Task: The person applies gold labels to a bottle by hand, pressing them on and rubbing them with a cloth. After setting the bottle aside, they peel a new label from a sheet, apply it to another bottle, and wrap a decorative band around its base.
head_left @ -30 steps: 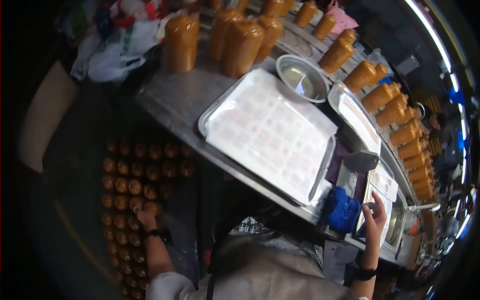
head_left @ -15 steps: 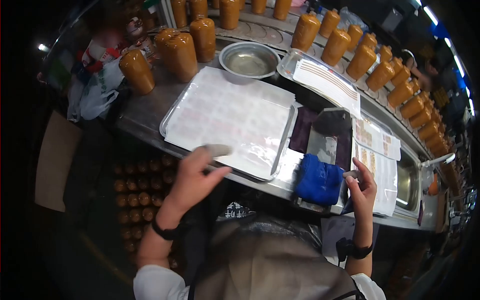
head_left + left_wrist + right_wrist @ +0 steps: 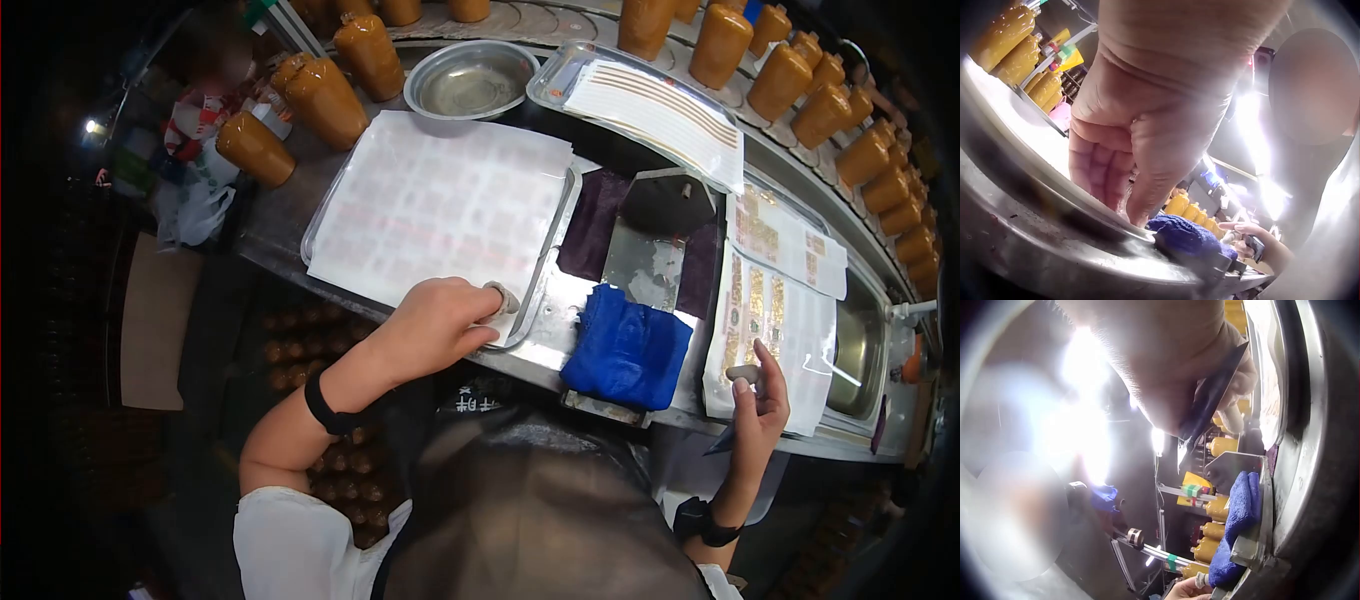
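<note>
My left hand (image 3: 435, 320), with a beige finger cot on one finger, is at the near right corner of a white sheet (image 3: 450, 190) with faint rows of marks. Its thumb and fingertips pinch that corner, just inside the rim of the metal tray (image 3: 548, 290). A dark, flat, pointed blade-like piece (image 3: 1213, 390) is held against the palm of my right hand (image 3: 762, 410). That hand's thumb and cot-covered finger stay apart above printed sheets (image 3: 765, 330) with gold patterns. Between the hands lies a folded blue cloth (image 3: 630, 350).
A metal bowl of water (image 3: 470, 80) stands behind the tray. Glossy orange-brown bottles (image 3: 325, 100) line the left and back. Behind the cloth is a dark angled plate (image 3: 668, 203). A striped sheet (image 3: 655, 115) lies on a back tray; a sink (image 3: 855, 370) is at right.
My left hand has come up from the bottles below the table, across the tray, to the sheet's near right corner. My right hand stays at the right, now over the gold-patterned sheets. The head view has turned.
</note>
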A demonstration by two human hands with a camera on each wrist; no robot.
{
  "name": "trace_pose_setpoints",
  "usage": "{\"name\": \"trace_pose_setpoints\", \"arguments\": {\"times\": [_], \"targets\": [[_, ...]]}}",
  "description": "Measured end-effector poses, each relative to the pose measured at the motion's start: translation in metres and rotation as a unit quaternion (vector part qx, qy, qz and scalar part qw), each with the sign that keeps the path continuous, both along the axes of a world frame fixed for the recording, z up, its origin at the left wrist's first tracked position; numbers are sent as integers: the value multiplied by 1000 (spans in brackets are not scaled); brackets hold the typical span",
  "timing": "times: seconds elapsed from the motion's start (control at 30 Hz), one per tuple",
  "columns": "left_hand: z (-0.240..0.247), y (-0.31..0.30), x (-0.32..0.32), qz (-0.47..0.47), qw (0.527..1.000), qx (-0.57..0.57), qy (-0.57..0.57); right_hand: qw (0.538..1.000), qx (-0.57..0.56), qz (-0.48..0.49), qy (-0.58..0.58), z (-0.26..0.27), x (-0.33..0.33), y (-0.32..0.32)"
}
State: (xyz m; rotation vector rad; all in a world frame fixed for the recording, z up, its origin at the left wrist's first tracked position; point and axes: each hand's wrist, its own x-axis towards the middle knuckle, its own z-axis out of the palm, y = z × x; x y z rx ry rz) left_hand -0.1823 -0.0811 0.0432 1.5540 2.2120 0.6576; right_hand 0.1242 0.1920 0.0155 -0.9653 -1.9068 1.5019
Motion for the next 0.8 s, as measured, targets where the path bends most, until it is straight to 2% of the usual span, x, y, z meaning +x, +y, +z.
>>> {"name": "trace_pose_setpoints", "arguments": {"times": [0.07,0.53,0.67,0.8], "targets": [[3,5,-1,-9,1000,-17,-8,1000,-26,0,-6,5,-3,2],[1,22,-15,-167,985,-26,42,999,-5,-34,-30,-1,-3,4],[5,27,-14,-181,982,-31,40,999,15,-41,-27,-2,-6,4],[3,31,-11,-187,981,-43,21,998,-15,-32,-56,3,-8,4]]}}
